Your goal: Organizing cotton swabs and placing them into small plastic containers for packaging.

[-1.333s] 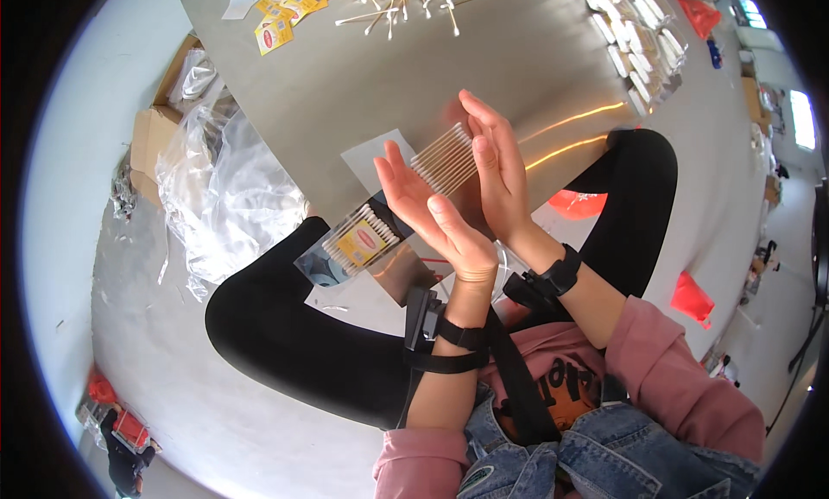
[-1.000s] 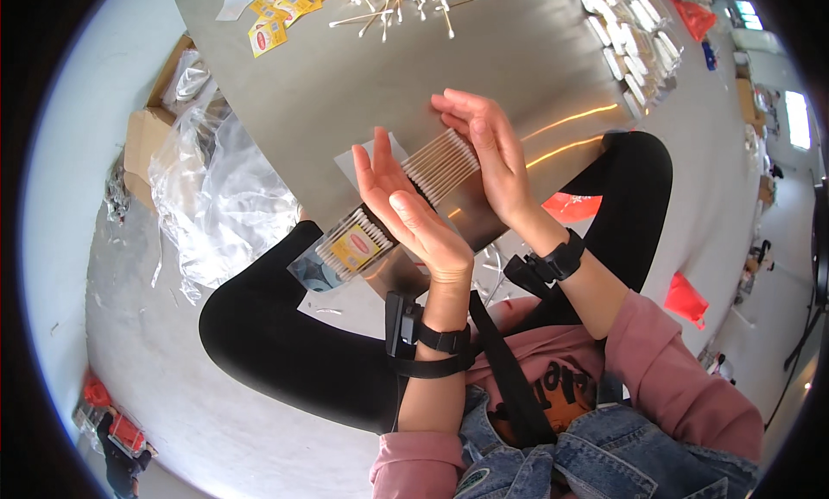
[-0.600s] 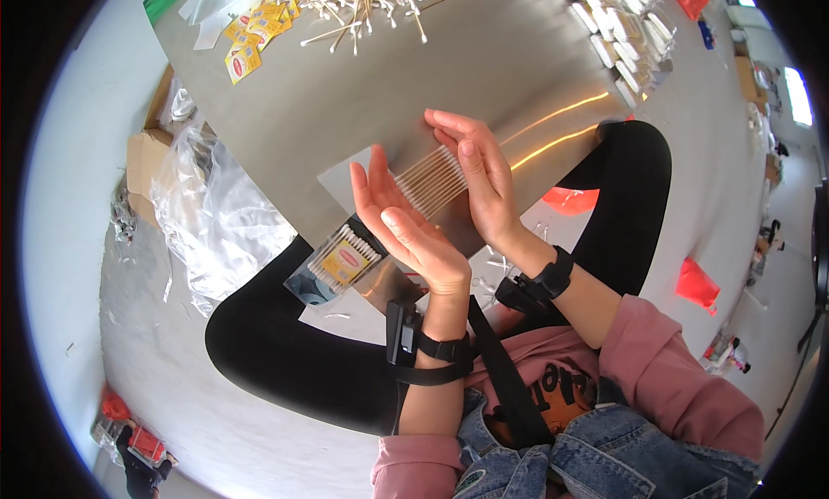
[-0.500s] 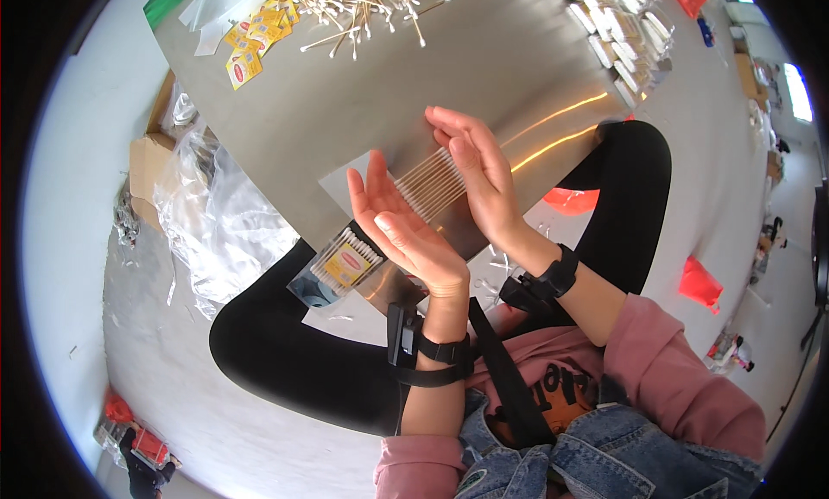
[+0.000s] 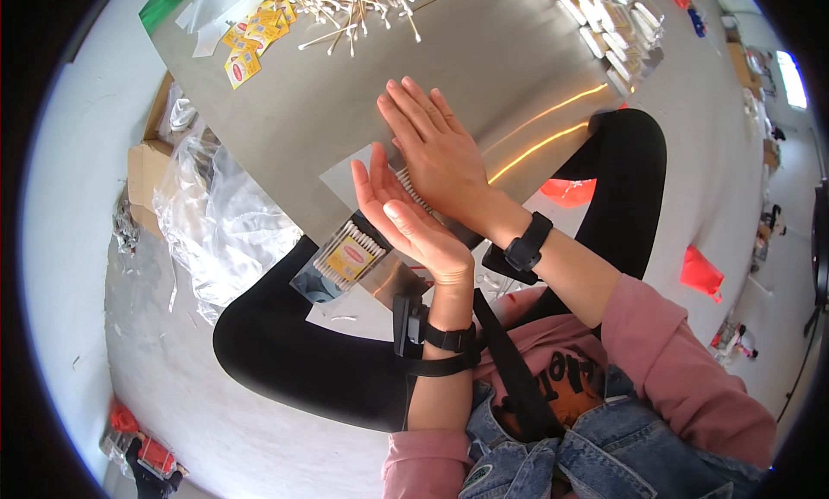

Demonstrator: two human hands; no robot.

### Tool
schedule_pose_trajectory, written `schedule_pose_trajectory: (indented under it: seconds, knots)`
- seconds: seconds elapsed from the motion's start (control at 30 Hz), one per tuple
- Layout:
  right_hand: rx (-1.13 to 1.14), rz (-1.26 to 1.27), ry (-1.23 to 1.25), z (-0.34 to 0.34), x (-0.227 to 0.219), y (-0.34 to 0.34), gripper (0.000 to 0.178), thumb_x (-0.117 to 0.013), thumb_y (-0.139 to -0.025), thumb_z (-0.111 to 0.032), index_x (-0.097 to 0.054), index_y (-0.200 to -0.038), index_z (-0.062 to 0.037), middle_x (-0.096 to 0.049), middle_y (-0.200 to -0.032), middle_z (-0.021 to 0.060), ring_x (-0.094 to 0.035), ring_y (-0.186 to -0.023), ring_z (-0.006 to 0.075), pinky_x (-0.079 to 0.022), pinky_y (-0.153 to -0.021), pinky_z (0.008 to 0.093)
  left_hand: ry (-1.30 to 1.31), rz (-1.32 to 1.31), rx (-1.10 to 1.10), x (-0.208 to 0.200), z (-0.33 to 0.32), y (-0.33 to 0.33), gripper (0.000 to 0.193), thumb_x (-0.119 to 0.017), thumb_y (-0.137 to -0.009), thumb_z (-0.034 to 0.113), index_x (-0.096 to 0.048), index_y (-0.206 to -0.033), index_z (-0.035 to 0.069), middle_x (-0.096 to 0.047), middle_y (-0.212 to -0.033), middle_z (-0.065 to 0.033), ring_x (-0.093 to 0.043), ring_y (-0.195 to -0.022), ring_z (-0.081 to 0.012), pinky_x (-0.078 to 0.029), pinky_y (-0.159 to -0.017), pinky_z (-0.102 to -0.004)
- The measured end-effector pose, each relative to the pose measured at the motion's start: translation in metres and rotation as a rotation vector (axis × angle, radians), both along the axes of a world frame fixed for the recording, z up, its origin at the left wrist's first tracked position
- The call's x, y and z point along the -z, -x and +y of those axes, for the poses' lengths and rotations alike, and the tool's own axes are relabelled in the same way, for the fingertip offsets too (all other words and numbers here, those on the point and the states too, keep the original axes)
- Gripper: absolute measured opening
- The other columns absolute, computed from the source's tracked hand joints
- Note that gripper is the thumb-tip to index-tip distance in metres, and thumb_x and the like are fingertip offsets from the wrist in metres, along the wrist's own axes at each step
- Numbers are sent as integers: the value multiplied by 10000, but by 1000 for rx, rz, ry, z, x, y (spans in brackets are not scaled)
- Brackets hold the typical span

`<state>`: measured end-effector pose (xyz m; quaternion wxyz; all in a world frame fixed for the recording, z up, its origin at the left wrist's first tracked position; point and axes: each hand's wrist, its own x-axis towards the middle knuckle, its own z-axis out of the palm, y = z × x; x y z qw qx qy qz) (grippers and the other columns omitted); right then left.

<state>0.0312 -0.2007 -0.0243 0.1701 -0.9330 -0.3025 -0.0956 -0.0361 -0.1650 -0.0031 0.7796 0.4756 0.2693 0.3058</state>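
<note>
A row of cotton swabs (image 5: 413, 191) lies side by side between my two hands, mostly covered now. My left hand (image 5: 413, 231) is open on the left of the row, palm turned toward it and fingers stretched out. From the right, my right hand (image 5: 443, 158) reaches over the swabs, flat with straight fingers, back facing up. Whether its palm presses on the swabs is hidden. A pale plastic sheet or bag (image 5: 344, 176) lies just behind my left fingertips. Left of my left wrist, a clear pack of cotton swabs (image 5: 350, 255) holds a yellow card.
Loose cotton swabs (image 5: 354, 11) are heaped at the far side of the metal table (image 5: 285, 128). Yellow cards (image 5: 244, 66) lie beside clear plastic bags at far left. Filled packs (image 5: 604, 20) pile up at far right. A big clear plastic bag (image 5: 220, 223) stands on the floor left.
My right hand has turned from edge-on to palm-down and moved left over the swab row, covering most of it. My left hand stays almost in place.
</note>
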Motion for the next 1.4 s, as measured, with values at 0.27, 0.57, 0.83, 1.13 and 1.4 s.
schedule_pose_trajectory:
  seconds: [0.27, 0.57, 0.83, 1.13, 1.4]
  knots:
    - [-3, -16, -25, -2, 4, -3, 542, -492, -930, -90, -430, -1453, 38, -419, -1542, 200, -353, -1470, 334, -274, -1218, 465, 42, 49, -146, -12, 7, 23, 486, -388, -1080, 394, -423, -1377, 11, -562, -1223, -156, -529, -1195, -235, -419, -1055, -429]
    - [-11, 5, -52, 0, 5, -3, 512, -467, -937, -60, -445, -1440, 33, -423, -1538, 200, -357, -1468, 328, -284, -1215, 461, -12, 399, 72, -33, 8, 42, 422, -435, -1072, 360, -457, -1335, 30, -574, -1119, -95, -565, -1055, -180, -500, -938, -400]
    - [-13, 3, -68, 0, 4, -3, 496, -461, -947, -72, -456, -1431, 36, -424, -1536, 203, -365, -1461, 329, -286, -1215, 467, 228, 273, 84, -30, 14, 41, 423, -458, -1066, 324, -443, -1345, 8, -581, -1097, -112, -572, -1048, -190, -552, -928, -476]
    - [0, -32, -41, 0, 4, -3, 505, -470, -945, -83, -458, -1436, 30, -424, -1537, 199, -354, -1469, 323, -255, -1227, 465, 278, 254, 42, -32, 13, 36, 410, -451, -1066, 304, -456, -1343, 2, -594, -1069, -95, -571, -999, -166, -559, -898, -452]
    - [-70, -6, -27, -3, 6, -8, 543, -472, -926, -64, -433, -1461, 16, -368, -1576, 184, -305, -1495, 315, -244, -1236, 458, 9, 205, -209, -41, 47, 37, 344, -468, -1050, 228, -515, -1303, 1, -619, -1073, -81, -581, -968, -156, -466, -893, -321]
